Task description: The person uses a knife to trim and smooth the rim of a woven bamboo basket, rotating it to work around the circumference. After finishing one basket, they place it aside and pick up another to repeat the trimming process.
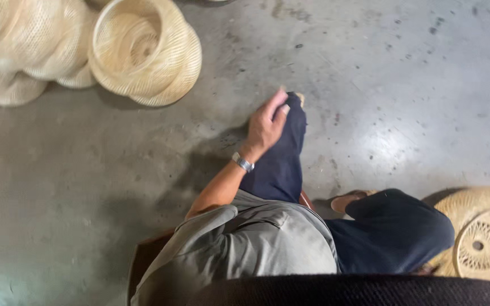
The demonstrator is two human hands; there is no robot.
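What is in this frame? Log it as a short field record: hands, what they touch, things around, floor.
left hand: rests on the knee of the dark blue trouser leg, holds nothing, a metal wristwatch on the wrist
right hand: not in view
posture: seated, legs stretched out over the floor
woven items, upper left: pale cane pieces piled on the floor
woven item, lower right: round cane piece beside the other leg
floor: grey concrete, speckled
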